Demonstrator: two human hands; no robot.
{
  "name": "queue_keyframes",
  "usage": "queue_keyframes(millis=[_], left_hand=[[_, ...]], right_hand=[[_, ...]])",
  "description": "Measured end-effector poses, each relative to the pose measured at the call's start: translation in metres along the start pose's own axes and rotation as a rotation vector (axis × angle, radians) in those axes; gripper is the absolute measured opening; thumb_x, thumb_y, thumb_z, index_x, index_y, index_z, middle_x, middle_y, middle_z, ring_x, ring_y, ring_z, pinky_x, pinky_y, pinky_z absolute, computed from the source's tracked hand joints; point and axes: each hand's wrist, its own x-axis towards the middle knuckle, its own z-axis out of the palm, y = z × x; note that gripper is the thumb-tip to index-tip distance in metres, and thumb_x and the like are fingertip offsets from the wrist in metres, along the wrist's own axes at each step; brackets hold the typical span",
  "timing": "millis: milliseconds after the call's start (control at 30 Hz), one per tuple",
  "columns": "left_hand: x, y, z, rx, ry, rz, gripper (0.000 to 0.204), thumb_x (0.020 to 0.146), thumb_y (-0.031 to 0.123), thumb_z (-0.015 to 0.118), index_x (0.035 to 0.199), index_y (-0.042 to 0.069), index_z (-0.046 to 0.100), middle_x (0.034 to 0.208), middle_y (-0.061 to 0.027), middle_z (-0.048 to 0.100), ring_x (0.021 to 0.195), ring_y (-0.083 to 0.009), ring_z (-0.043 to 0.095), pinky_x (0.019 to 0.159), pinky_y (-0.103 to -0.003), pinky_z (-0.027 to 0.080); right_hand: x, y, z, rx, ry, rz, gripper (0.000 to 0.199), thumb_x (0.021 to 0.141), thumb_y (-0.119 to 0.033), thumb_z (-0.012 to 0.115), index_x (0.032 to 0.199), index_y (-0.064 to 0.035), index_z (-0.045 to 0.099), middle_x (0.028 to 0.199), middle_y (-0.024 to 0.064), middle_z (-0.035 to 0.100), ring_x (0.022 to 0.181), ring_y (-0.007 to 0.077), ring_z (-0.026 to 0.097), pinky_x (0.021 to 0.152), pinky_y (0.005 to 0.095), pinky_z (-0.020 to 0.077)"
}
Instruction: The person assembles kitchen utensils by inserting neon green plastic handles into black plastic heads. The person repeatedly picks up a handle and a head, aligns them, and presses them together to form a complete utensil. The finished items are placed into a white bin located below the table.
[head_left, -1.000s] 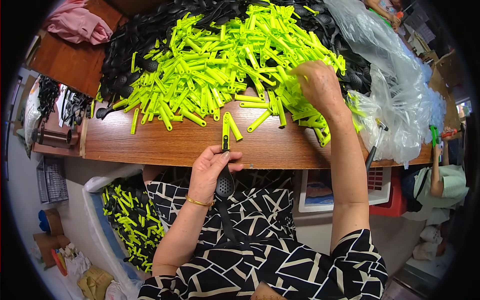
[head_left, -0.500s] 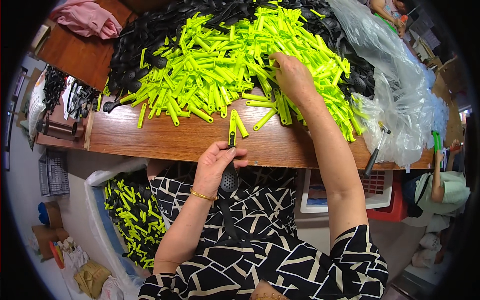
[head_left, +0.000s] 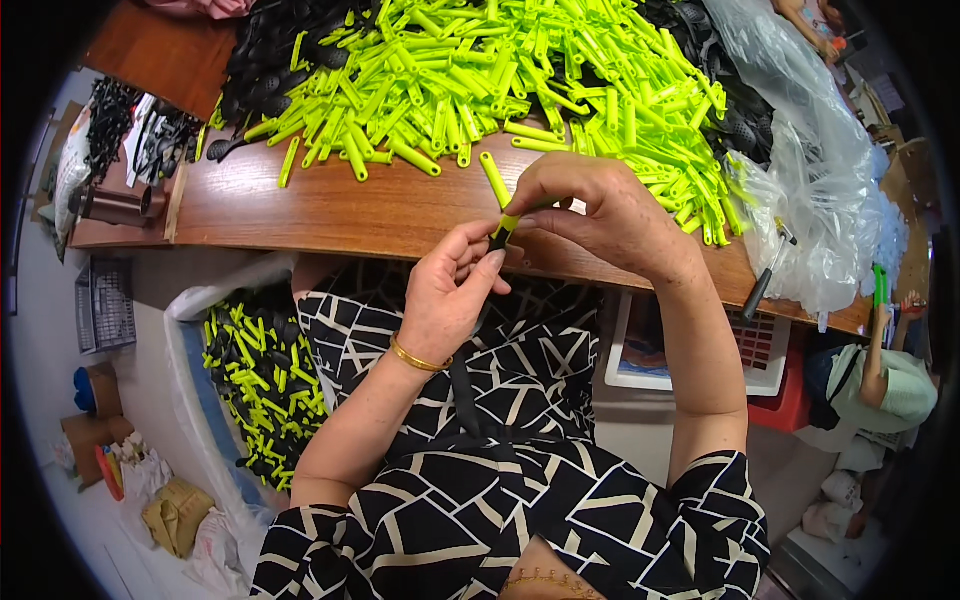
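At the table's front edge, my left hand [head_left: 452, 292] is closed around the black neck of a slotted spoon [head_left: 498, 241]; its bowl is mostly hidden below my fingers. My right hand [head_left: 612, 212] meets it from the right, thumb and fingers pinching a bright green plastic handle piece [head_left: 511, 221] at the spoon's upper end. Much of that piece is covered by the fingers. A loose green handle piece [head_left: 494, 180] lies on the table just beyond my hands. Past it spreads a large heap of green handle pieces [head_left: 440, 85].
Black spoon parts [head_left: 262, 95] lie around the heap. A hammer [head_left: 768, 272] rests by clear plastic sheeting [head_left: 815, 200] at right. Below the table are a white crate [head_left: 640, 372] and, at left, a lined bin [head_left: 195, 375] of green and black pieces. Another person [head_left: 885, 380] is at far right.
My right hand has come back from the heap to my left hand and now pinches a green handle piece at the spoon. My left hand has moved slightly right and up.
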Motion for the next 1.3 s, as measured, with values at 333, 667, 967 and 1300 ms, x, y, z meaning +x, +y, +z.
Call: queue_keyframes(millis=[333,667,967,1300], left_hand=[[-0.006,-0.007,-0.006,0.026,-0.087,-0.083,0.033,0.102,0.004,0.055,0.135,-0.005,0.052,0.116,-0.0095,0.067,0.105,-0.0136,0.067,0.079,-0.023,0.055],[-0.011,-0.013,-0.003,0.063,-0.039,-0.042,0.024,0.101,0.004,0.058,0.123,-0.004,0.060,0.101,-0.0069,0.071,0.092,-0.0107,0.069,0.076,-0.023,0.056],[-0.015,-0.022,-0.007,0.096,-0.019,-0.020,0.012,0.101,0.007,0.061,0.108,-0.003,0.064,0.094,-0.0049,0.071,0.084,-0.0087,0.068,0.071,-0.023,0.055],[-0.038,-0.037,-0.015,0.143,0.031,-0.004,0.015,0.104,0.010,0.058,0.113,-0.001,0.061,0.093,-0.0062,0.069,0.085,-0.0095,0.066,0.079,-0.024,0.054]], right_hand=[[-0.004,0.003,0.010,0.026,-0.085,-0.067,0.016,0.077,-0.004,0.079,0.092,-0.0057,0.073,0.092,0.0059,0.070,0.089,0.0226,0.069,0.079,0.0321,0.0543],[-0.011,0.002,0.022,-0.025,-0.087,-0.045,0.013,0.078,-0.004,0.077,0.089,-0.0049,0.072,0.090,0.0073,0.069,0.085,0.0258,0.068,0.075,0.0347,0.0540],[-0.022,-0.011,0.039,-0.404,0.172,-0.242,0.018,0.075,-0.011,0.078,0.093,-0.0084,0.074,0.113,0.0064,0.069,0.114,0.0290,0.060,0.099,0.0456,0.0443],[-0.045,0.012,0.103,0.544,0.308,0.319,0.032,0.088,-0.014,0.077,0.114,-0.0015,0.064,0.088,0.0065,0.070,0.082,0.0130,0.069,0.076,0.0274,0.0545]])
